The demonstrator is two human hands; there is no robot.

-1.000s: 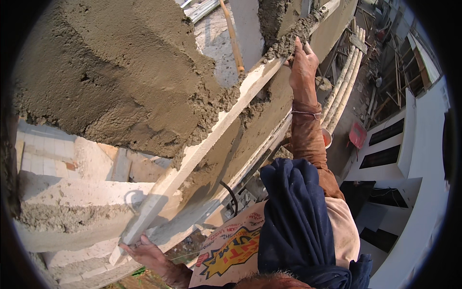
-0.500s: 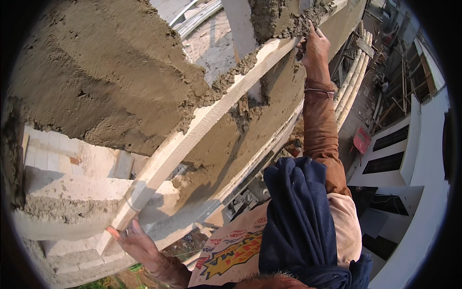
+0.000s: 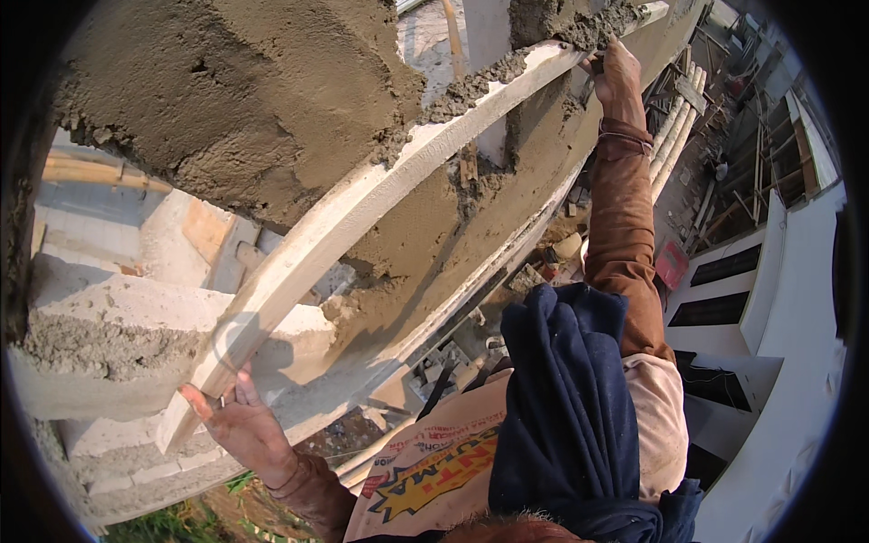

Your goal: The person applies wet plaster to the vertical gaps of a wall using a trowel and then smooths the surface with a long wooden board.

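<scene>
A long, pale straightedge (image 3: 362, 199), speckled with mortar, slants across a wall of wet grey-brown render (image 3: 226, 100). My left hand (image 3: 244, 430) grips its lower end, thumb on one side and fingers on the other. Far up the bar, my right hand (image 3: 620, 80) is closed around its lower edge; part of its fingers is hidden behind the bar. Scraped mortar (image 3: 593, 29) is heaped on the upper edge beside my right hand, and a thinner ragged line of it runs down toward the middle.
Below the bar is a rendered band (image 3: 407, 244) with gaps. A concrete ledge (image 3: 109, 362) crosses at the lower left. Bamboo poles (image 3: 674, 136) lie to the right, above rubble far below. A white building (image 3: 769, 317) stands at the right. A dark blue cloth (image 3: 566, 389) hangs over my shoulder.
The straightedge's lower end and my left hand have shifted left in the picture, while my right hand appears farther right and slightly lower. The view has shifted too. Both hands keep their grip.
</scene>
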